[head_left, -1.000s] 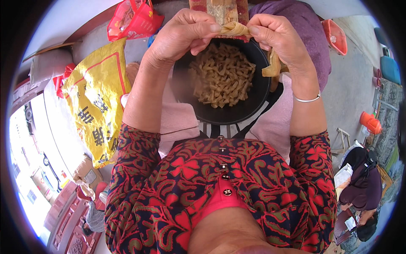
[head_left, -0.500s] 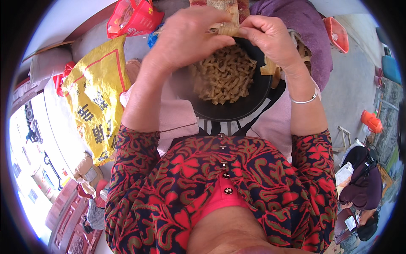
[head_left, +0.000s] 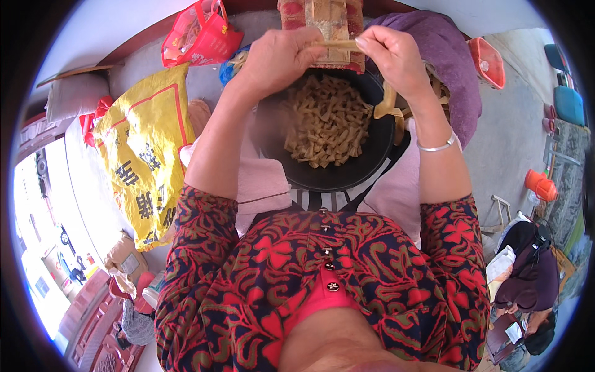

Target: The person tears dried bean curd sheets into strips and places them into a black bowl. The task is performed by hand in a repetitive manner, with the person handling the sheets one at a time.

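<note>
A pale tan, pliable strip (head_left: 336, 44) stretches between my hands above a wooden board (head_left: 330, 25) on red patterned fabric. My left hand (head_left: 279, 61) is closed on the strip's left end, fingertips partly hidden. My right hand (head_left: 400, 65) pinches its right end between thumb and finger. Another folded tan length (head_left: 384, 106) hangs below my right hand. Beneath both hands is a dark round pan (head_left: 338, 178) holding several small knotted or folded tan pieces (head_left: 325, 124), its left side hazy in the picture.
Purple sacking (head_left: 465, 105) and red basket (head_left: 486, 62) are right; yellow sack (head_left: 139, 167), red bag (head_left: 201, 40) and blue plastic bag (head_left: 228, 71) left. Pink towels (head_left: 257, 180) lie beside the pan. Another person (head_left: 527, 279) is at lower right, near an orange container (head_left: 540, 184).
The twisted bundle between my fingers now looks like a straighter, narrow strip. My left hand rose and blurred half a second ago and has come down slightly. My right hand stays pinched.
</note>
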Tool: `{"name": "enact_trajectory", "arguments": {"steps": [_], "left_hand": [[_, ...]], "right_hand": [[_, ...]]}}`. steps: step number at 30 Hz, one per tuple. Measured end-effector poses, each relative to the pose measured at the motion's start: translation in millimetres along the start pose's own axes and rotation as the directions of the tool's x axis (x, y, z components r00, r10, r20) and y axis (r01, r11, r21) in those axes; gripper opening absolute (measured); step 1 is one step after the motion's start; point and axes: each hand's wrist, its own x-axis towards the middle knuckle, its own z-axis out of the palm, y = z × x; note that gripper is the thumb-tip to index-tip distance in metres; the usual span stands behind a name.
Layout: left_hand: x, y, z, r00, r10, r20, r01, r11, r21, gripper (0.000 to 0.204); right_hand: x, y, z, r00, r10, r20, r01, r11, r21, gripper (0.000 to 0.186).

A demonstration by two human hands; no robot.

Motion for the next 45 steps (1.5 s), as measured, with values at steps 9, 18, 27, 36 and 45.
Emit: {"name": "enact_trajectory", "arguments": {"steps": [9, 18, 27, 36, 45], "left_hand": [[22.9, -13.5, 8.5, 0.980, -0.193, -0.047, 0.198, 0.968, 0.152, 0.030], [-9.3, 43.5, 21.0, 0.948, -0.317, 0.006, 0.294, 0.872, -0.392, 0.039], [12.3, 22.4, -4.4, 0.838, -0.545, -0.008, -0.215, -0.318, -0.923, 0.033], [5.9, 27.7, -12.5, 0.620, -0.019, -0.784, -0.419, 0.837, -0.351, 0.039], [-6.7, 63.8, 9.9, 0.917, -0.312, -0.249, 0.012, 0.646, -0.764, 0.023]], "right_hand": [[37.9, 35.2, 19.1, 0.997, 0.058, -0.056, -0.077, 0.898, -0.433, 0.025], [-4.8, -18.4, 39.6, 0.834, 0.459, 0.306, -0.536, 0.544, 0.645, 0.028], [-9.8, -38.4, 46.0, 0.966, 0.134, 0.222, -0.181, 0.962, 0.205, 0.028], [-6.0, -50.4, 26.0, 0.882, -0.035, 0.469, -0.462, 0.124, 0.878, 0.019], [-8.6, -33.1, 47.2, 0.975, -0.195, -0.105, 0.204, 0.976, 0.074, 0.014]]}}
